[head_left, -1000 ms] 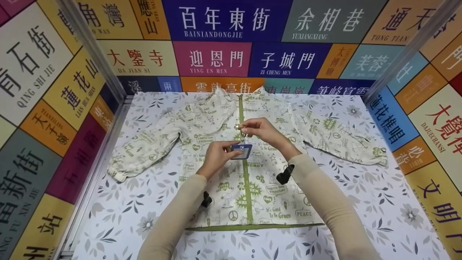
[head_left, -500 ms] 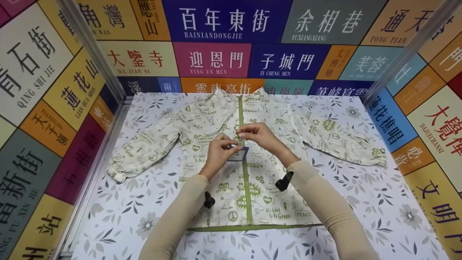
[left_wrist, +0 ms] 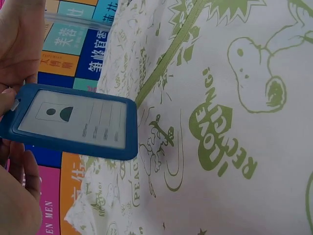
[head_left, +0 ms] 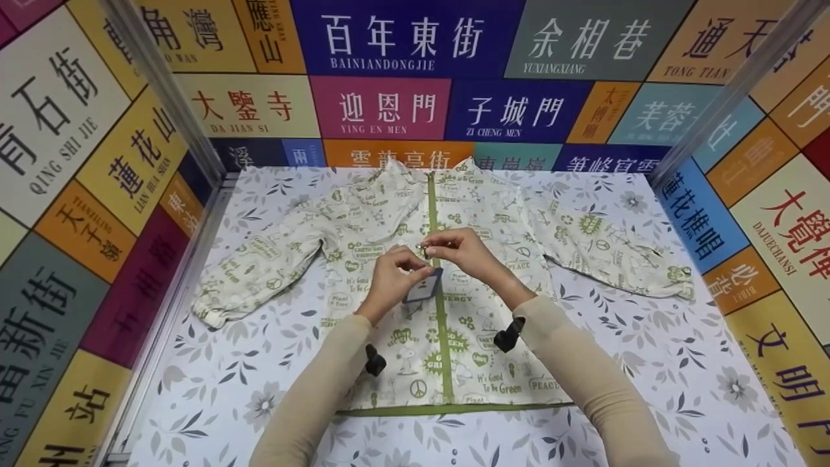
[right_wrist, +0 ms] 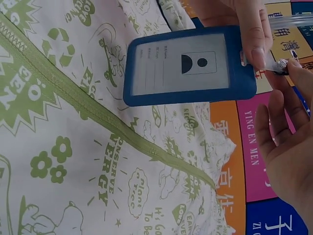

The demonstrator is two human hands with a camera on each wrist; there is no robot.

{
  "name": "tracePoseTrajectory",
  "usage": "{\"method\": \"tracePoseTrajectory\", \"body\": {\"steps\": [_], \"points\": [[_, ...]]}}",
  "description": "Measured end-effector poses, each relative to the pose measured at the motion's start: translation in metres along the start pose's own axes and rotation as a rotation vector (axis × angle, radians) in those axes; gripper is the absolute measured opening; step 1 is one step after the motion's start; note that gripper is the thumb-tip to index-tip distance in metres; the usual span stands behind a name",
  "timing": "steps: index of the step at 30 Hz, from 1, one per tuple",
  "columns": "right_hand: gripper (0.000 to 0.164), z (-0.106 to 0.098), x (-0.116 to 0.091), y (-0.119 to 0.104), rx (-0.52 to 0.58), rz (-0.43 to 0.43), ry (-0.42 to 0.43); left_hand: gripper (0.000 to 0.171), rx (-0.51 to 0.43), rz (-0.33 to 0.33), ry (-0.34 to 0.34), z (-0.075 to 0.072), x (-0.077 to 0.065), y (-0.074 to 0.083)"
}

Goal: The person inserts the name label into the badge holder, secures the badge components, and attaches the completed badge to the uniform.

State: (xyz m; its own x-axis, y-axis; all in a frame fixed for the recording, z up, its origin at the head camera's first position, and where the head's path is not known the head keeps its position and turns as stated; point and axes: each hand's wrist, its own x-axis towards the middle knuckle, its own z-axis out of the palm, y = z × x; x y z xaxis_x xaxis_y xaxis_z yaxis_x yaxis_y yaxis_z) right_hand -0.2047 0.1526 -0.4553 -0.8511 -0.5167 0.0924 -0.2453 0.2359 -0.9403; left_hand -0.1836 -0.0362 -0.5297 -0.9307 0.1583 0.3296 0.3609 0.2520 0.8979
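Observation:
A blue-framed ID badge holder (head_left: 425, 288) hangs tilted over the front of a jacket (head_left: 480, 353) printed in green. My left hand (head_left: 392, 275) pinches it at its slotted top end between thumb and fingers. Just beyond, my right hand (head_left: 467, 253) pinches a small metal clip (right_wrist: 281, 66), joined to the holder by a short clear strap (right_wrist: 266, 64). Both hands are close together above the green zipper (head_left: 441, 324). A card with a simple portrait icon shows through the holder's window in both wrist views.
The jacket lies spread on a floral-patterned tabletop (head_left: 214, 402), with its left-side sleeve (head_left: 259, 266) and right-side sleeve (head_left: 603, 246) stretched outward. Colourful panels with Chinese lettering (head_left: 402, 39) enclose the table at the back and both sides, along metal posts (head_left: 172, 84).
The badge holder has turned from facing upward to hanging more steeply. My right hand has come slightly down and leftward with the clip, nearer my left hand.

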Motion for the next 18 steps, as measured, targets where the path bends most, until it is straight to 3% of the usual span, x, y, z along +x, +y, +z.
{"method": "tracePoseTrajectory", "body": {"steps": [4,13,18], "points": [[0.025,0.003,-0.001,0.001,0.001,-0.003,0.014,0.012,-0.061,-0.041,-0.030,-0.001,-0.001,-0.002],[0.024,0.008,-0.002,0.005,0.002,-0.029,0.010,0.013,-0.133,-0.057,-0.065,-0.001,-0.001,-0.006],[0.024,0.010,-0.003,0.007,0.003,-0.025,0.017,0.013,-0.174,-0.077,-0.099,-0.007,-0.006,0.010]]}}
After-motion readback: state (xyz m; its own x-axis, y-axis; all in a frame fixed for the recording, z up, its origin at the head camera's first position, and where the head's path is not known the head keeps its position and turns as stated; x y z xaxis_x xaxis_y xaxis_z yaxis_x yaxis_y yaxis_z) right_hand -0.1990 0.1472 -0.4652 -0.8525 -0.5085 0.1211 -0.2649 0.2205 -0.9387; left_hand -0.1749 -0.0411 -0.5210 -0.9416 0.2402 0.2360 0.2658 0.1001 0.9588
